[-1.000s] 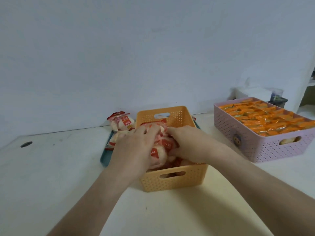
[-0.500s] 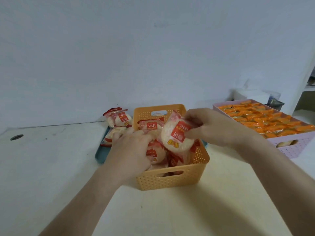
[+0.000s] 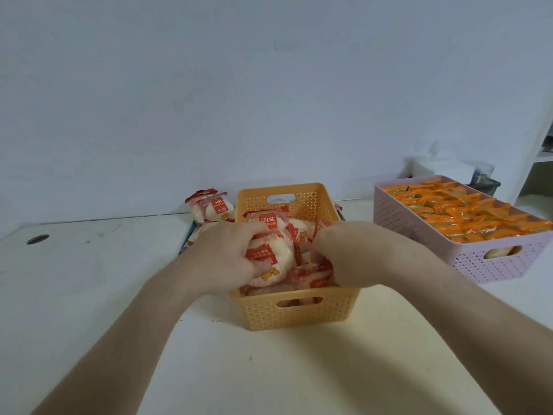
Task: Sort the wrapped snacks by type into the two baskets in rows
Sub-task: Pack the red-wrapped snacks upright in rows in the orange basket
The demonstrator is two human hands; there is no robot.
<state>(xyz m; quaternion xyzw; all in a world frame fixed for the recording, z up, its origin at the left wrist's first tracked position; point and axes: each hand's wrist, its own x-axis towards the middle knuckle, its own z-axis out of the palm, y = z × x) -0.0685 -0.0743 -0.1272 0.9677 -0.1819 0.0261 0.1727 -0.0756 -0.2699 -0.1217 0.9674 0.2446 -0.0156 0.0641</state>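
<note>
Left hand [image 3: 223, 259]: I see it clenched around a round white-and-red rice cracker pack [image 3: 269, 253], pressing it into the orange basket [image 3: 294, 313].
Right hand [image 3: 347, 259]: curled down among the packs at the basket's right side; I cannot tell whether it grips 1.
Task things: more cracker packs [image 3: 214, 209] wait on the teal tray [image 3: 185, 244] behind the basket; the pink basket [image 3: 490, 262] to the right holds orange wrappers [image 3: 466, 214] in rows.
Risk: I judge the orange basket crowded, so squeezing could crush crackers or tip upright packs out of their row.
Obstruction: both hands hide the basket's middle, so I cannot check the rows.
Around: a cable hole [image 3: 37, 239] at far left, a small container [image 3: 483, 179] behind the pink basket.
</note>
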